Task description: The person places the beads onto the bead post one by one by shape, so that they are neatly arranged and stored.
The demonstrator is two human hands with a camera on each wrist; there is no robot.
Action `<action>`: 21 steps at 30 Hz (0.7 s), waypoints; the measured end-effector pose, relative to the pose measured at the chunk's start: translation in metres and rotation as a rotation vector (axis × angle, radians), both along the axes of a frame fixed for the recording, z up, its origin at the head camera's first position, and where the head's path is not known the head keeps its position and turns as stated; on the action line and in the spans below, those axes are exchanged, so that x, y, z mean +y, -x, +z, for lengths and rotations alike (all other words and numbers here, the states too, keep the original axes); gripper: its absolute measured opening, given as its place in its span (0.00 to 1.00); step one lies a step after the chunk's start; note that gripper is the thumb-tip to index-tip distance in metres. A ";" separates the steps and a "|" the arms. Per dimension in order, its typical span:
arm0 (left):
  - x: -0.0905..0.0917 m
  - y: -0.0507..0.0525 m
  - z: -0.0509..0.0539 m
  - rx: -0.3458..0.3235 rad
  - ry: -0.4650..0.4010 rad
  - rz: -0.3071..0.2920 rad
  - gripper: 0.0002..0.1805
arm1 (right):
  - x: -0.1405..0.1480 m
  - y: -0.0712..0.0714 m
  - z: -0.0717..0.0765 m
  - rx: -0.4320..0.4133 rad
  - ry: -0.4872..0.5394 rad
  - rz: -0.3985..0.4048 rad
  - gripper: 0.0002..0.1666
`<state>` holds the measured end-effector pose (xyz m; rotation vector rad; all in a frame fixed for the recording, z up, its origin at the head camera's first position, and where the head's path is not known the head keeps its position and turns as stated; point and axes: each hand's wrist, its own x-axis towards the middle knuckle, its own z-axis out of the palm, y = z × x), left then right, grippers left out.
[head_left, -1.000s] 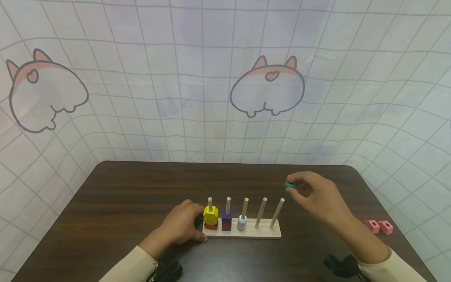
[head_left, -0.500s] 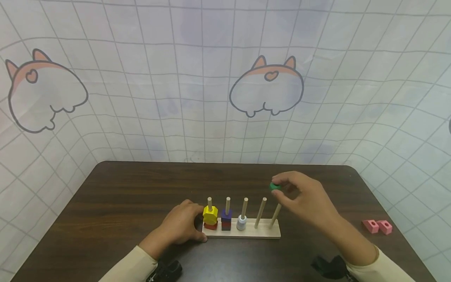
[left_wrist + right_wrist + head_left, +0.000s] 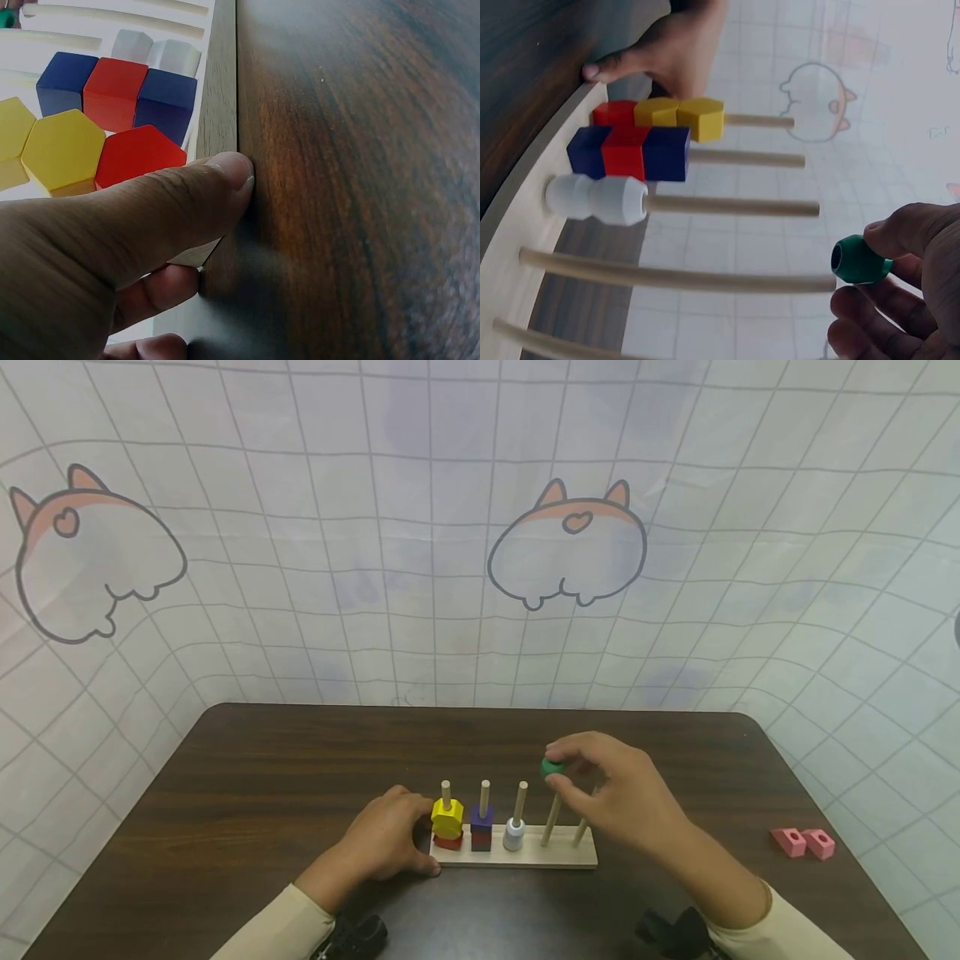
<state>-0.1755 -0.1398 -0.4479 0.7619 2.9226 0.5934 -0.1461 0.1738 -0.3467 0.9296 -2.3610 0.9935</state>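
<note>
A wooden peg stand (image 3: 525,857) with several upright pegs lies on the table. My left hand (image 3: 381,837) grips its left end, the thumb (image 3: 225,172) along the front edge. Between thumb and fingers my right hand (image 3: 630,793) pinches a green bead (image 3: 861,260). In the right wrist view that bead is at the tip of the fourth peg (image 3: 705,278); whether it touches is unclear. The leftmost peg bears yellow hexagonal beads (image 3: 64,150) above a red one (image 3: 141,157). Blue and red cubes (image 3: 628,153) fill the second, white beads (image 3: 619,199) the third.
Two pink slanted blocks with holes (image 3: 804,842) lie at the table's right side. Behind the dark wooden table (image 3: 300,743) hangs a white gridded sheet (image 3: 337,543) with cartoon drawings. The fifth peg (image 3: 555,345) is partly behind my right hand in the head view.
My right hand has moved left with the green bead, from beyond the fifth peg to the top of the fourth. The left hand and the stand stay in place.
</note>
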 end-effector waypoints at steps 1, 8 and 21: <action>0.000 0.000 0.000 0.002 -0.001 -0.001 0.31 | -0.002 0.000 0.000 -0.001 -0.002 -0.001 0.19; 0.000 -0.001 0.000 0.002 0.002 0.002 0.33 | -0.014 0.000 -0.003 0.001 0.003 0.022 0.18; 0.000 0.000 0.000 -0.006 -0.004 0.004 0.32 | -0.031 -0.009 -0.008 -0.157 0.005 -0.067 0.18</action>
